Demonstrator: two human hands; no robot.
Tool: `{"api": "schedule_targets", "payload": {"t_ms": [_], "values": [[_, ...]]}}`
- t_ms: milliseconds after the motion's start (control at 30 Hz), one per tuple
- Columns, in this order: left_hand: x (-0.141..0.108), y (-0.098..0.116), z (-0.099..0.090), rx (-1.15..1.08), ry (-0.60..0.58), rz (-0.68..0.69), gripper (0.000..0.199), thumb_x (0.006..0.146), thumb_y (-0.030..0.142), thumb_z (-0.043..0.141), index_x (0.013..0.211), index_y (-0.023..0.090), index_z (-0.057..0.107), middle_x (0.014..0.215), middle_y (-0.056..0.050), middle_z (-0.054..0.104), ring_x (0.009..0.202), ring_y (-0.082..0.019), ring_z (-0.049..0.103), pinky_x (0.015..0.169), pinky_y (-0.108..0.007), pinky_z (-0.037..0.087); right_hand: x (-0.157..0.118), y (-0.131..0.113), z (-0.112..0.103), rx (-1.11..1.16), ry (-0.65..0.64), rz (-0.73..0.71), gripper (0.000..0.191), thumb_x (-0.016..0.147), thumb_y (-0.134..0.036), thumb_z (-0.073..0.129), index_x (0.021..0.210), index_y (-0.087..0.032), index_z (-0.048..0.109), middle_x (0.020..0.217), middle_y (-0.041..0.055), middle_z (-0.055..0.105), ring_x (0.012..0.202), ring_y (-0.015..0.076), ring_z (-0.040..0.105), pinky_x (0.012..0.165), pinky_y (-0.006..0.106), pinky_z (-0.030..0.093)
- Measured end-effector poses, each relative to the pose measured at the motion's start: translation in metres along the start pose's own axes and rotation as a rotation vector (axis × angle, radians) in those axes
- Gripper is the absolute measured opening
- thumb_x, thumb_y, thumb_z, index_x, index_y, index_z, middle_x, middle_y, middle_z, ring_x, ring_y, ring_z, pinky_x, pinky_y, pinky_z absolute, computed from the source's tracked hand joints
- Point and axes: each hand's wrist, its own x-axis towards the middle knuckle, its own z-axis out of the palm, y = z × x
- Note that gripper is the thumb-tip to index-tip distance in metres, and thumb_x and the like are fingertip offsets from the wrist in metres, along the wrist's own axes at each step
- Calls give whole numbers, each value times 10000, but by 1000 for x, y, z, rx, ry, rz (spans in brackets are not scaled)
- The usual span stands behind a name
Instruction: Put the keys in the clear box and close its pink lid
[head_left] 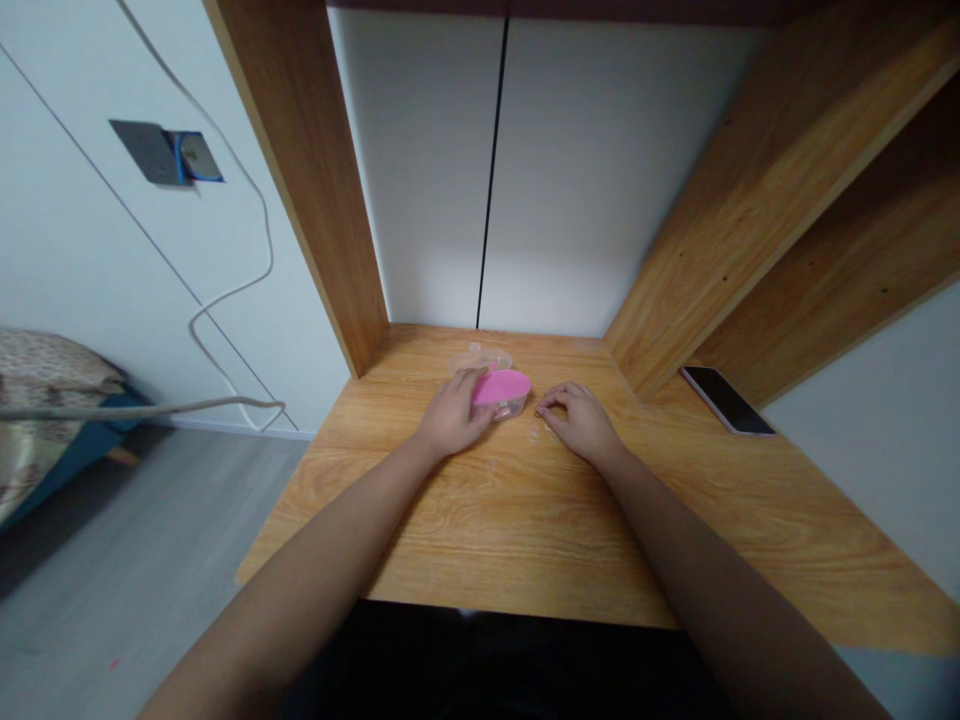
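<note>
Pink-lidded clear container [501,393] grasped by left hand [454,415]; right hand [579,422] grip released, beside.

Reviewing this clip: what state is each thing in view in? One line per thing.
Left hand: fingers against the tub
Clear plastic tub: standing on the desk, partly behind the left hand
Pink lid: lying on the tub
Right hand: fingers curled, resting on the desk
Clear round disc: lying flat
Phone: lying flat, screen dark

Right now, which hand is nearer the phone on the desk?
Right. The right hand is left of the phone, not touching it; the left hand is farther left, on a pink-lidded container.
</note>
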Motion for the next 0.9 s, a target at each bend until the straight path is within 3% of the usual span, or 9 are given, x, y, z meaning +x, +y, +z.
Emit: {"api": "schedule_targets", "payload": {"t_ms": [533, 900], "values": [[0, 2, -2, -13, -3, -1, 613, 889, 485, 622, 1397, 184, 460, 1392, -157, 549, 1284, -321, 534, 1055, -484, 458, 0, -1, 2, 27, -21, -24, 140, 886, -320, 635, 882, -240, 749, 971, 65, 694, 979, 229, 601, 915, 374, 452], [0, 0, 0, 0, 1, 0, 608, 887, 489, 625, 1394, 194, 469, 1376, -152, 556, 1264, -320, 542, 1048, -488, 460, 2, 3, -3, 21, 80, 30, 169, 891, -327, 605, 835, -208, 711, 904, 72, 722, 913, 233, 635, 875, 372, 471]]}}
